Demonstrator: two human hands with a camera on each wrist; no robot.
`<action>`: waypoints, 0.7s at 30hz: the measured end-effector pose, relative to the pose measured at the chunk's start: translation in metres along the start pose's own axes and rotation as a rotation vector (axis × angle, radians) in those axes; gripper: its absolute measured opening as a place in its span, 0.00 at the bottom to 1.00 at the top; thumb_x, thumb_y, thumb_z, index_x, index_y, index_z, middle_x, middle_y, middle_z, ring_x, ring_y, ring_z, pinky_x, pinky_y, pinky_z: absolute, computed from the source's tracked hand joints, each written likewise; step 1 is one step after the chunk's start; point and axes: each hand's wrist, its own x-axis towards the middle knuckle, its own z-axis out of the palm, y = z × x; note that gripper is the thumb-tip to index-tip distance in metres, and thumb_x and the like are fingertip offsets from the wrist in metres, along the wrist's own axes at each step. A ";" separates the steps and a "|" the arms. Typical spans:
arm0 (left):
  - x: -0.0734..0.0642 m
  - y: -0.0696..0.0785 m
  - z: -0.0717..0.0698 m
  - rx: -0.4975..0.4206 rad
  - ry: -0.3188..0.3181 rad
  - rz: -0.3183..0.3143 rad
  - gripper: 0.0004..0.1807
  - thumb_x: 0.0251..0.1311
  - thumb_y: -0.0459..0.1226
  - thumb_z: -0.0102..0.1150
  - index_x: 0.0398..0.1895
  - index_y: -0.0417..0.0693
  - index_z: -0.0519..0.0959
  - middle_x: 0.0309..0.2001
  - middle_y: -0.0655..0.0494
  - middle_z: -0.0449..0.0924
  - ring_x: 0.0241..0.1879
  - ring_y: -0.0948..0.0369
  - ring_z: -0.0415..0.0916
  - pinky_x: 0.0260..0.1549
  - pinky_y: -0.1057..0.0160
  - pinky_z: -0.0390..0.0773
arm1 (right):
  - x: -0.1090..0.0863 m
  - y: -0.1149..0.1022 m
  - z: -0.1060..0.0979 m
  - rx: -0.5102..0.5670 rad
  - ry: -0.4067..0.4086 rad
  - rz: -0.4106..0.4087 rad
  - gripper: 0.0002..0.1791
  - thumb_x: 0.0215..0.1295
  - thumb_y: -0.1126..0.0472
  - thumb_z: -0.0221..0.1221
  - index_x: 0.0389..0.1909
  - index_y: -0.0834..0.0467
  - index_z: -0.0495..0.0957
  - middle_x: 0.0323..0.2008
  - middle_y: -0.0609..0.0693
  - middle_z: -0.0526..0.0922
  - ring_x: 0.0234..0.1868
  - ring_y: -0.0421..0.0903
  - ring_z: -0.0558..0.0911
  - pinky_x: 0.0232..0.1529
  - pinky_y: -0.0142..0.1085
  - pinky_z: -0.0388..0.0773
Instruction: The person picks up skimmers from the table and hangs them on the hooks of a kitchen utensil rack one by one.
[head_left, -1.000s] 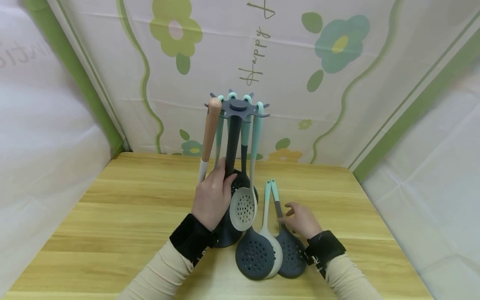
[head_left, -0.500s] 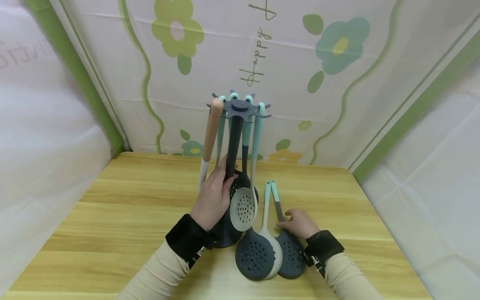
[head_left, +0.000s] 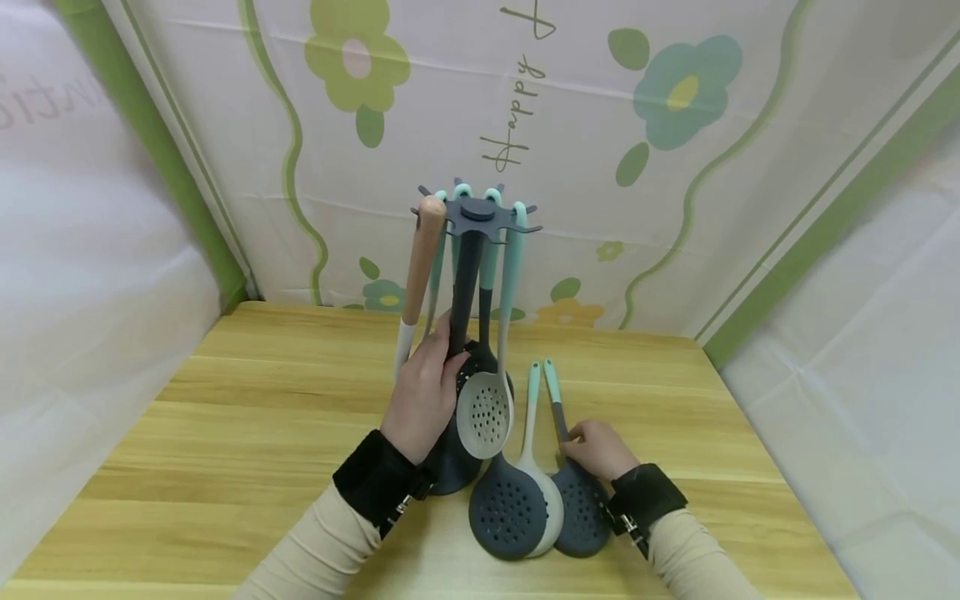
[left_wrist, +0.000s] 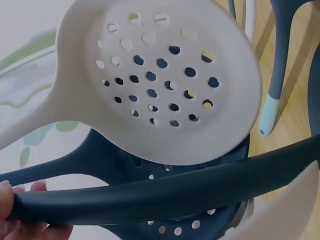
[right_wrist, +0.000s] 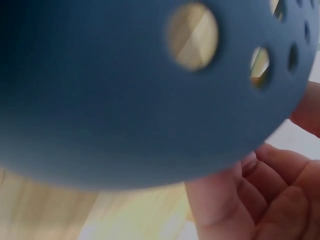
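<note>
My left hand point(head_left: 422, 404) grips the black post point(head_left: 465, 287) of a standing utensil rack point(head_left: 477, 210). From its hooks hang several utensils, among them a white skimmer point(head_left: 483, 415) with a mint handle, a dark one point(left_wrist: 100, 167) behind it and a wooden-handled utensil point(head_left: 423, 250). My right hand point(head_left: 600, 450) pinches the grey shaft of a dark skimmer point(head_left: 583, 521) just above its perforated head. That head, blurred, fills much of the right wrist view, with the fingers point(right_wrist: 280, 170) at its edge.
Beside the held skimmer lie a white skimmer point(head_left: 529, 450) and another dark skimmer point(head_left: 508, 512), the dark head overlapping the white one. The rack's dark base point(head_left: 453, 471) stands on the wooden table point(head_left: 225, 467). A flower-printed cloth point(head_left: 465, 100) rises behind the table.
My right hand has moved slightly down onto the dark skimmer's shaft, and its thumb and fingers have closed there. The left hand keeps its grip on the post.
</note>
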 end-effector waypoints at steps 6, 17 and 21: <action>-0.001 0.000 -0.001 0.035 0.029 0.003 0.24 0.67 0.27 0.56 0.65 0.29 0.65 0.45 0.39 0.81 0.46 0.49 0.83 0.42 0.56 0.86 | -0.002 0.001 -0.003 0.030 0.021 0.009 0.13 0.63 0.61 0.62 0.43 0.67 0.83 0.26 0.51 0.79 0.24 0.43 0.76 0.23 0.32 0.74; -0.001 -0.001 -0.002 0.044 0.064 -0.010 0.24 0.67 0.27 0.57 0.65 0.32 0.67 0.45 0.39 0.82 0.46 0.48 0.83 0.42 0.54 0.86 | -0.005 -0.009 -0.019 -0.024 0.122 -0.102 0.15 0.63 0.62 0.61 0.45 0.68 0.81 0.25 0.51 0.80 0.25 0.44 0.75 0.25 0.33 0.71; -0.002 -0.001 -0.002 0.055 0.065 -0.028 0.24 0.67 0.28 0.57 0.65 0.34 0.67 0.45 0.40 0.83 0.45 0.49 0.84 0.42 0.55 0.87 | -0.007 -0.016 -0.027 -0.046 0.170 -0.131 0.18 0.64 0.62 0.58 0.51 0.70 0.78 0.29 0.54 0.81 0.26 0.44 0.75 0.26 0.34 0.72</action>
